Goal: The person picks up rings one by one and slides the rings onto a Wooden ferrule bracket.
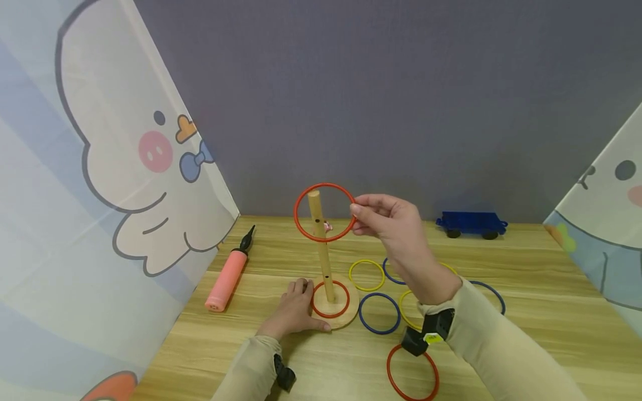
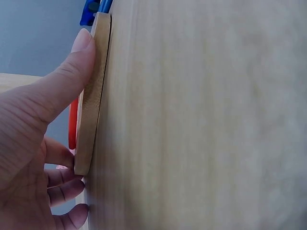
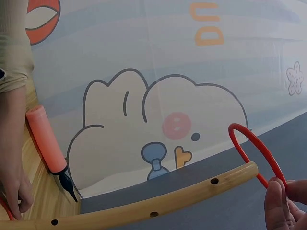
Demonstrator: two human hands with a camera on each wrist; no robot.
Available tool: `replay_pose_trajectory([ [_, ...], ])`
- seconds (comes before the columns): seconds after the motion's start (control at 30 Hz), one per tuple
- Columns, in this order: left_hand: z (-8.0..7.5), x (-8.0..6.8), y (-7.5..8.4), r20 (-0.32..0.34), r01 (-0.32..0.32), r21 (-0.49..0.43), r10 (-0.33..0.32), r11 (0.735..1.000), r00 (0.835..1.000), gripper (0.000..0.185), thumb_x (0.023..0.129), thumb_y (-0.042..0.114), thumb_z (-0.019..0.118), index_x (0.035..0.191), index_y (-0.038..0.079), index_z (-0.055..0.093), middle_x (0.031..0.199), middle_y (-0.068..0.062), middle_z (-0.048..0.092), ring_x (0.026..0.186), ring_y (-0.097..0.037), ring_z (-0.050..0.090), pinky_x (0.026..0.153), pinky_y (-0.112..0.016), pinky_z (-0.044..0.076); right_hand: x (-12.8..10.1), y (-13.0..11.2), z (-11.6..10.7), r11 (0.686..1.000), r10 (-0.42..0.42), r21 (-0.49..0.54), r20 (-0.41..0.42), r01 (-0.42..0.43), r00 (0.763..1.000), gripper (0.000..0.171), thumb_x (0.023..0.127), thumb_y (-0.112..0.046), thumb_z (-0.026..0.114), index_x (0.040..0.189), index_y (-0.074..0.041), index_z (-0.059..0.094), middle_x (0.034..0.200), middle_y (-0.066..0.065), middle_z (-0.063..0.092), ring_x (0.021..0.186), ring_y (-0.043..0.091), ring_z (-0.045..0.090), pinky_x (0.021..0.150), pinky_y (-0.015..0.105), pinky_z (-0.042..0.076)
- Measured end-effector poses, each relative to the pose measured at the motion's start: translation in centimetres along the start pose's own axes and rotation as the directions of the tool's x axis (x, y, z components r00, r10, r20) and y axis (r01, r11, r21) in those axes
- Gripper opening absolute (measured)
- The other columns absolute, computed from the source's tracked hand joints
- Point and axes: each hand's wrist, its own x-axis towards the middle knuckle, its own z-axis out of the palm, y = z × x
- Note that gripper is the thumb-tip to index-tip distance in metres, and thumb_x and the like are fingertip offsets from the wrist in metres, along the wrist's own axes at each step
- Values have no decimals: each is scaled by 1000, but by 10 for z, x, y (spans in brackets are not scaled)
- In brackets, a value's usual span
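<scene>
My right hand pinches a red ring between thumb and fingertips, up at the top of the wooden peg. In the right wrist view the ring tilts beside the peg tip, which overlaps its opening. Low on the table, my left hand holds the edge of the round wooden base. Its thumb lies along the near side, with the fingers curled at the left, as the left wrist view shows on the base's rim. Another red ring lies on the base around the peg.
Yellow rings and blue rings lie right of the base, some partly behind my right arm. One red ring is nearer me. A pink hand pump lies left; a blue toy wagon stands by the grey back wall.
</scene>
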Motion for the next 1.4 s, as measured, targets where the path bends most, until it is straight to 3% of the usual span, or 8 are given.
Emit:
replay_pose_trajectory([
  [0.27,0,-1,0,1,-2,-4,2,1000,1000,122,63,70,77,149,-4,33,142,-21,35,131,-38,30,99,-57,34,2,7,1,998,39,50,-21,-37,999,31,90,-5,69,113,13,61,83,9,68,65,14,67,67,30,57],
  [0.73,0,0,1,-12,-6,-1,6,1000,1000,122,62,69,79,148,-4,34,140,-21,36,129,-38,31,98,-57,35,-5,39,-13,984,174,-33,-25,-175,984,26,93,-6,66,114,8,62,87,8,67,70,17,66,73,34,57],
  [1.4,-1,0,2,-7,-4,1,4,1000,1000,121,62,69,79,148,-4,35,139,-21,36,130,-38,30,97,-57,36,-18,86,-29,956,268,-105,-51,-272,962,27,93,-4,65,115,11,61,88,10,67,71,17,66,72,33,57],
])
